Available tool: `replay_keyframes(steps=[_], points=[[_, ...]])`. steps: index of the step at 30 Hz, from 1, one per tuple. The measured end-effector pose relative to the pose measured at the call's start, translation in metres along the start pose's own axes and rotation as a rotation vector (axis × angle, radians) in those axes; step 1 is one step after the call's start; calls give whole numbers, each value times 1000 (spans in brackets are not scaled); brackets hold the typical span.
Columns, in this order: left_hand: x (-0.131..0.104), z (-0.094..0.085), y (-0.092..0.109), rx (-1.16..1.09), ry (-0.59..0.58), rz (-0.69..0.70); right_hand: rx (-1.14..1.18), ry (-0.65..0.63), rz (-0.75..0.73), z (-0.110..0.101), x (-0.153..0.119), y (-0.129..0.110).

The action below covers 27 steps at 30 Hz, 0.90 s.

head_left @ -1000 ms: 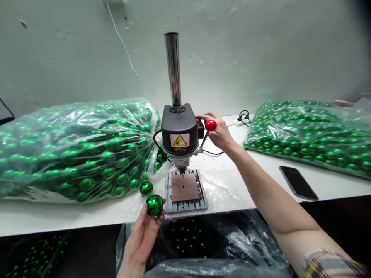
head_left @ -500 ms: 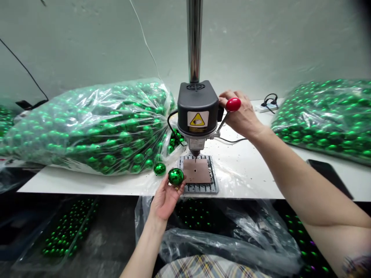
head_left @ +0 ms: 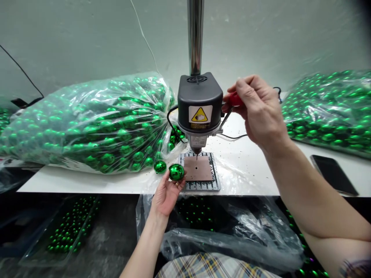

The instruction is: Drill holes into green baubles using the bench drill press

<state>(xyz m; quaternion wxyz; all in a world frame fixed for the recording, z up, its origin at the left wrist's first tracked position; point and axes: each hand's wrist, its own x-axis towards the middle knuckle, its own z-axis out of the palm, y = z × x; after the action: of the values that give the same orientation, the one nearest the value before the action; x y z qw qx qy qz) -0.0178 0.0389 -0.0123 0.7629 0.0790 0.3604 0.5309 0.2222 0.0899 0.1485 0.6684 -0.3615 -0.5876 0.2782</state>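
Green shiny ball (head_left: pixel 176 172) rests in the fingertips of my left hand (head_left: pixel 168 195), just left of a brown plate (head_left: pixel 203 168) with a small dark hole. The plate lies on the slotted metal base of a black drill press (head_left: pixel 199 94), whose bit points down above it. My right hand (head_left: pixel 255 104) is closed around the red knob (head_left: pixel 235 99) of the press lever. A second green ball (head_left: pixel 160 167) sits on the table beside my left fingers.
A big clear bag of green balls (head_left: pixel 116 131) lies at the left of the white table (head_left: pixel 87 181), another bag (head_left: pixel 330 112) at the right. A phone (head_left: pixel 334 174) lies near the right front edge. Below hang plastic sheeting (head_left: pixel 226 247) and a bin of balls (head_left: pixel 72 227).
My right hand has shifted from behind the lever's red knob to wrap around it. My left hand still holds the ball, and the view has moved slightly.
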Motion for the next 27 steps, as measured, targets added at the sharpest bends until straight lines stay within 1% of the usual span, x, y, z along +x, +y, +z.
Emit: replay_keyframes(steps=[2,4,7,10,14,18,22,27], points=[[0,-2,1,1,5,-2,55,5,82,2,6,2],[0,-3,3,21,-3,-20,88,20,112,3,12,3],[0,-3,2,34,-15,-28,112,20,116,6,18,4],[-2,-1,-1,-3,-3,-12,133,23,123,9,22,4],[-3,2,-3,-37,-20,-14,185,25,164,11,24,6],[-2,2,-2,-26,-4,6,229,37,199,13,25,7],[-1,2,0,2,-19,-20,265,39,208,15,25,5],[-2,2,-2,-35,-41,-17,360,25,231,15,24,5]])
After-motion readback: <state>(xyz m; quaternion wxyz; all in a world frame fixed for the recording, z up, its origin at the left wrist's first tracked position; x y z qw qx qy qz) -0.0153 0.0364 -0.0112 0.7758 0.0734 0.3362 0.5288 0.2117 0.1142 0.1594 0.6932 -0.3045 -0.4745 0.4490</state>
